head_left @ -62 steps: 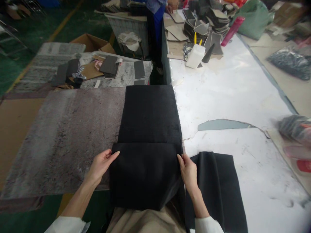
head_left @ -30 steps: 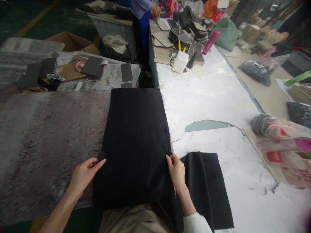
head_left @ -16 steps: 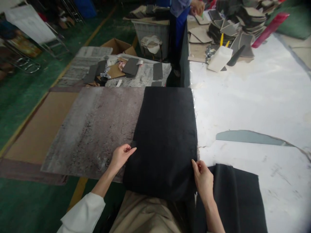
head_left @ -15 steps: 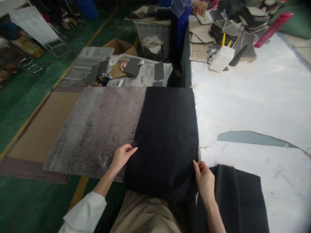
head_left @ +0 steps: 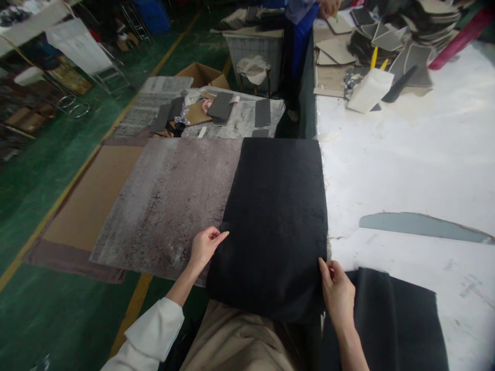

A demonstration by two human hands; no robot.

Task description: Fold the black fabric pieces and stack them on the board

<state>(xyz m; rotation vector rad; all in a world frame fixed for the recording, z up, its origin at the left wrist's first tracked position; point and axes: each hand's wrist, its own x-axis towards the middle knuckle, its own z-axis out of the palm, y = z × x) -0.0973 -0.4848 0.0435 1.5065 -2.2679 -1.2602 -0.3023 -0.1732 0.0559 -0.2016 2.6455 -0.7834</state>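
A wide sheet of black fabric [head_left: 276, 216] lies flat in front of me, its near end hanging over the edge by my lap. My left hand [head_left: 205, 250] pinches its left edge between thumb and fingers. On the opposite side, my right hand [head_left: 337, 291] grips the right edge the same way. Under the fabric is a mottled grey-brown board [head_left: 170, 206], showing to the left. More black fabric [head_left: 402, 314], with a fold in it, rests on the white table beside my right forearm.
The white table [head_left: 402, 170] on my right has a torn patch. A white container [head_left: 370, 90] with yellow-handled tools and stacked cut pieces [head_left: 417, 56] stand at its far end. Beyond are a cardboard box [head_left: 203, 76], a grey bin [head_left: 253, 51] and a person in blue [head_left: 297, 41].
The whole view has shifted, so everything sits slightly further right in the picture. Both hands keep their hold on the fabric edges, and the fabric lies as before.
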